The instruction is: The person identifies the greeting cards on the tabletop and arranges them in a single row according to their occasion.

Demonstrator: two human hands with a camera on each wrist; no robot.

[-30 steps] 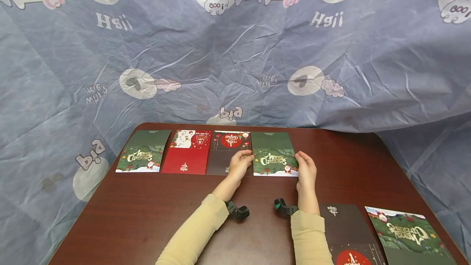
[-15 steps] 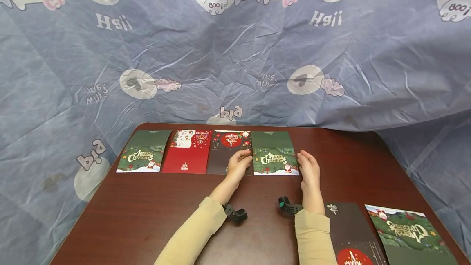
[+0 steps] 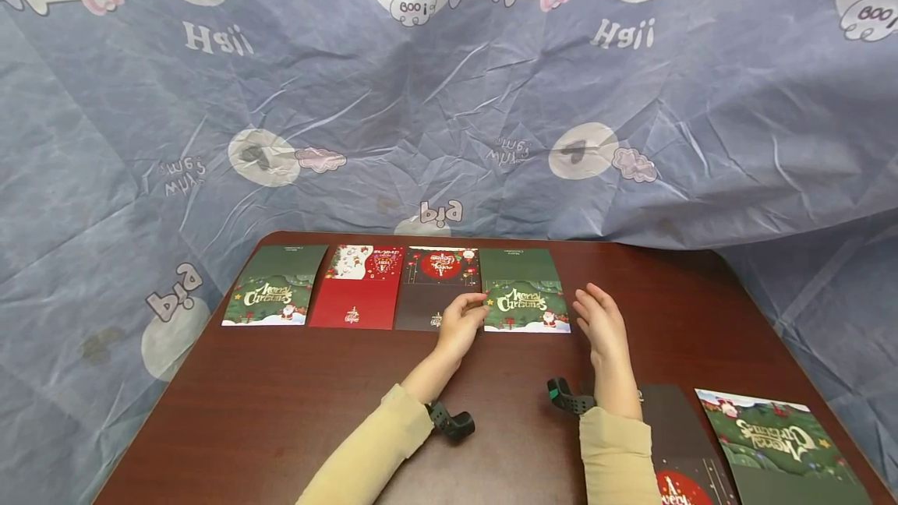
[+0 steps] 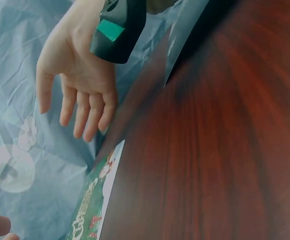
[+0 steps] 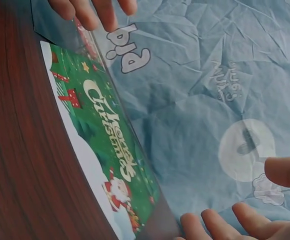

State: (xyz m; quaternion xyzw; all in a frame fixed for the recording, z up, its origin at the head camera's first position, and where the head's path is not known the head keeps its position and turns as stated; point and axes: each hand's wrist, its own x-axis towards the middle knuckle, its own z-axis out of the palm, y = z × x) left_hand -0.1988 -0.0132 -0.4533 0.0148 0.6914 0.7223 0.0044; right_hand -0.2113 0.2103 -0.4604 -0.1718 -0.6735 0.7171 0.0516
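Card (image 3: 525, 306) with the Santa lies flat on the table (image 3: 245, 411), just beside the dark card (image 3: 421, 304). Right hand (image 3: 605, 327) has fingers loosely spread, off its edge; left hand (image 3: 461, 330) fingers look relaxed, can't tell if touching. I'd lift that one straight up, avoid dragging.

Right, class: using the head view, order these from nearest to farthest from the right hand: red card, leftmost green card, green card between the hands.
1. Green card, just left of the right hand.
2. Red card, second from the back row's left.
3. Leftmost green card, at its left end.
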